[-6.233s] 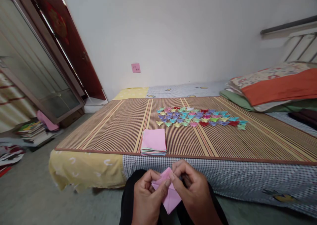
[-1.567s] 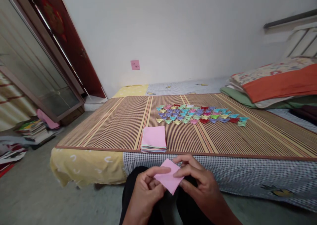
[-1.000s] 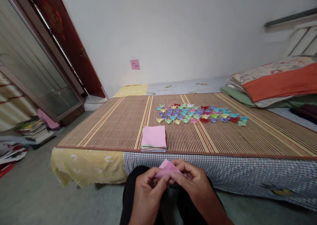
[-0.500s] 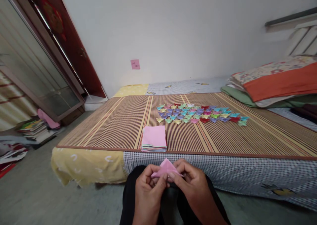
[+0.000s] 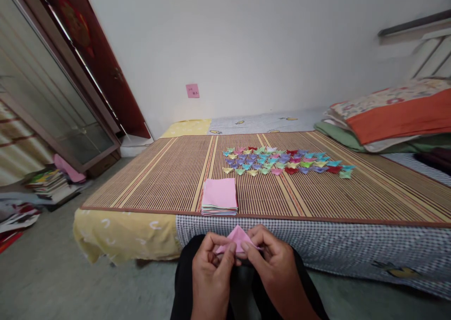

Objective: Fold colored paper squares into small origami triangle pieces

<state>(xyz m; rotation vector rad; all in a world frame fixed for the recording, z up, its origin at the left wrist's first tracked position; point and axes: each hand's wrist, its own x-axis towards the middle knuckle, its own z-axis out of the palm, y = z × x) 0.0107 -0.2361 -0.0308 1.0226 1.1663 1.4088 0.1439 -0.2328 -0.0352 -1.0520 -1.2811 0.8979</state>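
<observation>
A folded pink sheet of paper [image 5: 238, 235], its peak pointing up, is held above my knees in front of the bed. My left hand [image 5: 214, 259] grips its left side, thumb on the near face. On the other side my right hand [image 5: 269, 254] pinches the paper, with its thumb near the lower middle. The fingertips behind the paper are partly hidden. Just beyond my hands, a stack of paper sheets [image 5: 220, 195] with pink on top lies at the mat's front edge. Several rows of small folded paper boats [image 5: 278, 162] in many colours stand farther back to the right.
A striped bamboo mat [image 5: 158, 179] covers the bed, over a checked cloth [image 5: 352, 247] and a yellow cloth [image 5: 127, 233]. Folded bedding [image 5: 398, 113] is piled at the right. A pink note [image 5: 192, 91] sticks to the wall. Books [image 5: 47, 183] are stacked at the left.
My thumbs have shifted slightly on the pink paper, the left one a little higher. Both hands keep hold of it in nearly the same place. The stack and the paper boats are unchanged.
</observation>
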